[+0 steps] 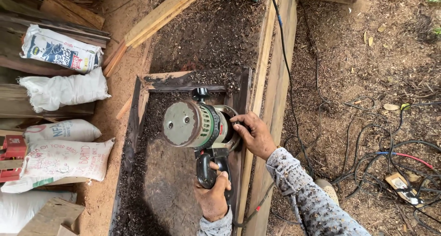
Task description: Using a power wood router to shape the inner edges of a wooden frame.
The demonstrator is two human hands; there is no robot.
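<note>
A grey and green electric router stands on a dark wooden frame covered in wood shavings. My left hand is closed around the router's black handle at its near side. My right hand grips the round base of the router on its right side, fingers curled on the rim. Both sleeves are speckled with shavings. The cutter under the router is hidden.
White filled sacks are stacked at the left beside old boards. A long wooden plank runs along the frame's right side, with a black cord over it. Tangled cables lie on the dirt at right. Light planks lean at the top.
</note>
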